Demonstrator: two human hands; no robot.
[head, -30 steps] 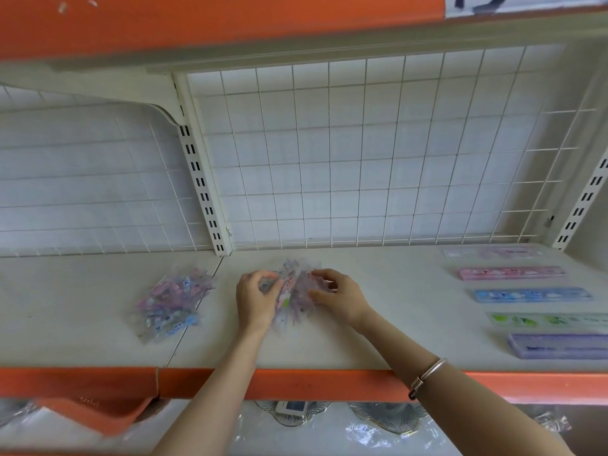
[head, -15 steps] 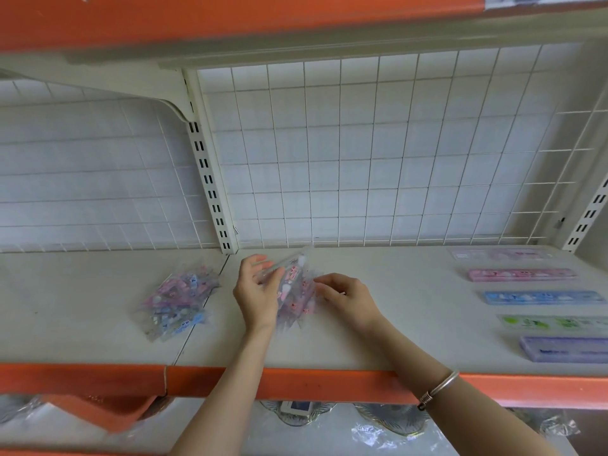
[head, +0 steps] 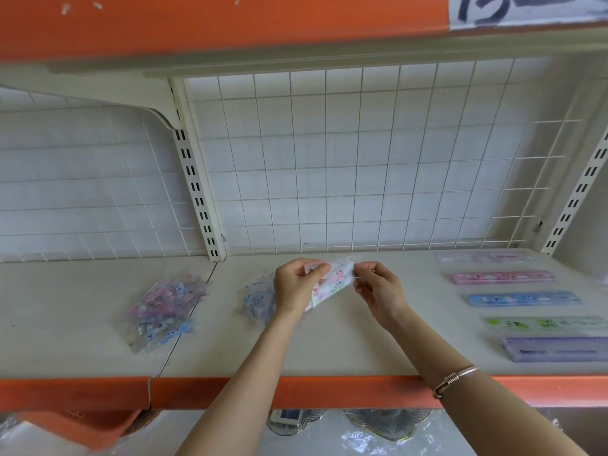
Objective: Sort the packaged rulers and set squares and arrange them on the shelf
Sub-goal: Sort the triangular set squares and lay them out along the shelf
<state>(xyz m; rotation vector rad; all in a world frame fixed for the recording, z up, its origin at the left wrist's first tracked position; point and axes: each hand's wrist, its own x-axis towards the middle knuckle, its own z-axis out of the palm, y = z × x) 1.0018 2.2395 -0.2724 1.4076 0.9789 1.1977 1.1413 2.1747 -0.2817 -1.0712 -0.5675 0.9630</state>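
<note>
Both hands hold one packaged set square [head: 332,283], pink and white, lifted just above the cream shelf [head: 362,343]. My left hand [head: 294,289] grips its left part, and my right hand [head: 378,287] pinches its upper right corner. A blue packaged set square [head: 258,301] lies on the shelf under my left hand, partly hidden. A loose pile of packaged set squares [head: 163,311] lies to the left. Five packaged rulers lie in a column at the right: pale lilac [head: 483,258], pink [head: 501,277], blue [head: 523,298], green [head: 546,323] and purple [head: 556,348].
A white wire grid [head: 345,179] backs the shelf, with slotted uprights [head: 197,192] at the middle and far right. The shelf has an orange front edge [head: 296,391]. Another orange shelf [head: 230,21] hangs overhead. Plastic-wrapped goods [head: 385,426] sit below.
My hands have lifted one pink packaged set square off the small stack and spread apart on it; the blue one beneath now shows. The camera has tilted slightly.
</note>
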